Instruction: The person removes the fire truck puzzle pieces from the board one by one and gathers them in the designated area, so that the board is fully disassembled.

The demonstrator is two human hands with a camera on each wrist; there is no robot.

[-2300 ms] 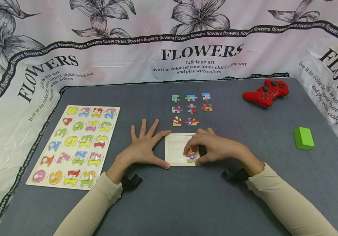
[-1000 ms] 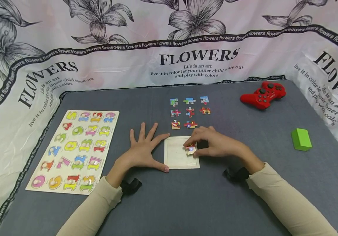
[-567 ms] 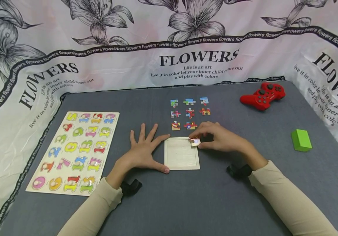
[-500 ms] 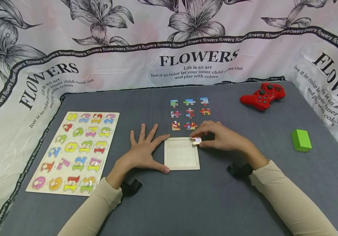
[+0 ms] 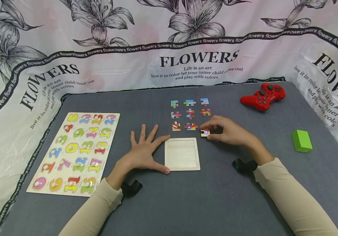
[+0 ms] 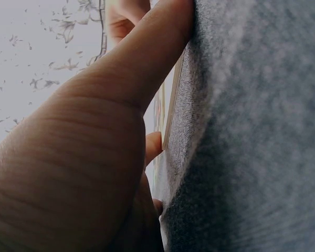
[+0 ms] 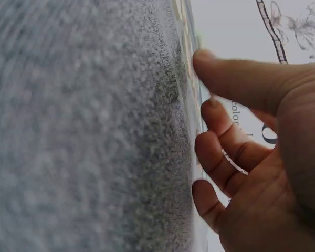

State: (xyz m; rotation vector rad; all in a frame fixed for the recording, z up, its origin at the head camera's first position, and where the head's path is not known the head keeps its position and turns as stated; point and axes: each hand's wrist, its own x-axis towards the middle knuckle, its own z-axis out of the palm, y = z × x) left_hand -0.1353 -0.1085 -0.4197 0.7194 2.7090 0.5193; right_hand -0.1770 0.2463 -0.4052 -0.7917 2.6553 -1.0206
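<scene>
In the head view, my left hand lies spread on the table, its thumb and index finger touching the left side of a shallow wooden puzzle tray. The tray holds no pieces. Just beyond its top right corner, my right hand pinches a jigsaw piece between thumb and fingers. That piece is at the lower right of several other jigsaw pieces set out in rows. The left wrist view shows my left thumb by the tray edge. In the right wrist view, my fingers are curled low over the cloth; the piece is hidden there.
A board of colourful wooden numbers lies at the left, close to my left forearm. Toward the back right is a red game controller. A green block stands at the right. Grey cloth covers the table.
My right hand has slid the jigsaw piece up from the tray's lower right, over the top right corner, and out beside the other pieces. My left hand has stayed by the tray.
</scene>
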